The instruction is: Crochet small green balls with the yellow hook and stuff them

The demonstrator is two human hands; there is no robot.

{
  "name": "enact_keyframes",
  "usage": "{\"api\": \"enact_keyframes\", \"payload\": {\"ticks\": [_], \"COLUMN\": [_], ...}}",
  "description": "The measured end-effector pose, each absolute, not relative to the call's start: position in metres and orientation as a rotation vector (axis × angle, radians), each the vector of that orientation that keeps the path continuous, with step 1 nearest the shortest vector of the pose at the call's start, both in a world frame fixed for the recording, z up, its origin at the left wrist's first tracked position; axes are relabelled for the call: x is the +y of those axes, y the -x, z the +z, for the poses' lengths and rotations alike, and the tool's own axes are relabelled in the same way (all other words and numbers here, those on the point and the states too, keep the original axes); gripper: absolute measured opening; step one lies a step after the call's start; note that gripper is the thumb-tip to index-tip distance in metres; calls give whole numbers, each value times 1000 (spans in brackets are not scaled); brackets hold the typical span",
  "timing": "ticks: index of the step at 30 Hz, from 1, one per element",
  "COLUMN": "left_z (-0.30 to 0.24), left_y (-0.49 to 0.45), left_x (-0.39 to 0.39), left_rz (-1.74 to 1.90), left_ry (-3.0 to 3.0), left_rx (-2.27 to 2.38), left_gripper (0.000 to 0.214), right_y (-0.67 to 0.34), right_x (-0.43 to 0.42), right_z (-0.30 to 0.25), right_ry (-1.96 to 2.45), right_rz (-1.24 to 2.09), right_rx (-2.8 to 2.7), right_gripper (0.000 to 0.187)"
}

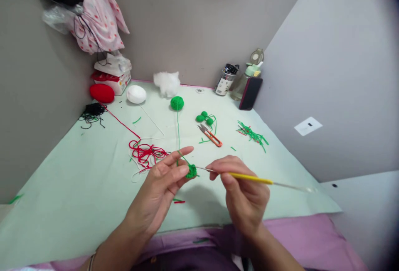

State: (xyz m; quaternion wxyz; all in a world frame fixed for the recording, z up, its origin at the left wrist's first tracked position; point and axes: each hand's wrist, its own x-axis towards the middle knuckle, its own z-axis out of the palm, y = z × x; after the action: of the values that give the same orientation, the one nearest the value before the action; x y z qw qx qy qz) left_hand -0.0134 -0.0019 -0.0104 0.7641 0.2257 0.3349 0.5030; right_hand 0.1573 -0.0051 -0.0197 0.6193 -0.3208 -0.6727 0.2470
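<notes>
Between thumb and fingers, my left hand (165,181) pinches a small green crochet piece (191,171). Green yarn (178,129) runs over the raised index finger and back to a green yarn ball (177,103). My right hand (241,188) is closed round the yellow handle of a crochet hook (249,177). The hook's thin metal tip reaches left to the edge of the green piece; whether it sits inside a stitch I cannot tell. Both hands are held above the pale green table cover (280,154).
Orange thread snips (212,136) lie beyond my hands, beside small green balls (201,118). Tangled red yarn (146,152) is on the left, green scraps (252,134) on the right. Along the back stand white stuffing (167,84), a pen holder (225,82), a bottle (240,86) and a phone (251,93).
</notes>
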Motion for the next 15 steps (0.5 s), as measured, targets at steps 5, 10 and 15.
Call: {"api": "enact_keyframes", "payload": {"ticks": [5,10,15], "left_z": [-12,-14,-14], "left_y": [11,5,8], "left_x": [-7,-7,-2], "left_rz": [1129,1202,1059], "left_ry": [-682,-695,-453], "left_rx": [801,797,661], "left_gripper": [42,42,45], "right_y": [-151,-149,-156], "right_x": [-1,-8,-9], "right_z": [-18,-22,-21], "right_ry": [688,786,807], "right_rz": [867,496,236], "right_rx": [-1412,-1667,-1795], "right_gripper": [18,33,33]}}
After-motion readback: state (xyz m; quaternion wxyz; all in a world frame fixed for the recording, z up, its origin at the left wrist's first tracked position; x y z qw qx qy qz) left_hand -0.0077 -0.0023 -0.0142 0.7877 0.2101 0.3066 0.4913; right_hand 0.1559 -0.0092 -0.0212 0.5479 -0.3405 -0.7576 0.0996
